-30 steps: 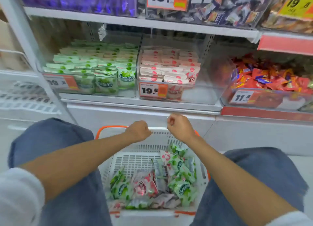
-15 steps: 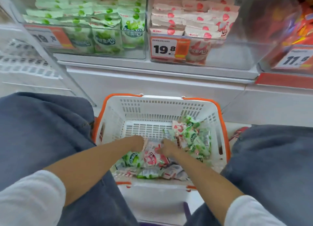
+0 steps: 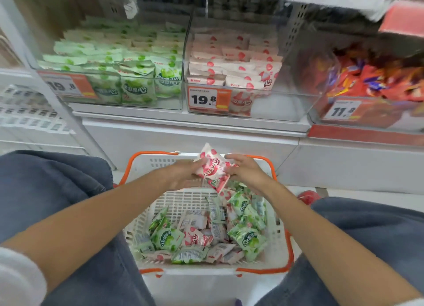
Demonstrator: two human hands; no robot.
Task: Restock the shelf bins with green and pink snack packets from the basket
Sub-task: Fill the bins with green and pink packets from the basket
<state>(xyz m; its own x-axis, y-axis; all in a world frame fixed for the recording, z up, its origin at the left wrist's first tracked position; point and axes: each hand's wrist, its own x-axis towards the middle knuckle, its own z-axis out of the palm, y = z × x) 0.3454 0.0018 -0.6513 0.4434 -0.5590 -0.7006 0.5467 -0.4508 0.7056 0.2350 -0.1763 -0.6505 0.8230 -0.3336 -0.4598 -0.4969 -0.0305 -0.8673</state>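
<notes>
A pink snack packet is held above the far end of the white basket, which has an orange rim. My left hand grips its left side and my right hand grips its right side. More pink packets seem bunched under it. Inside the basket lie several green packets and pink packets. On the shelf above, a clear bin of green packets stands left of a clear bin of pink packets.
A third clear bin of red and orange snacks stands at the right. Price tags 19.8 and 11.8 hang on the bin fronts. My knees in blue jeans flank the basket. White empty racks sit at left.
Half a second ago both hands were down among the packets in the basket. They have risen toward the shelf holding pink packets between them.
</notes>
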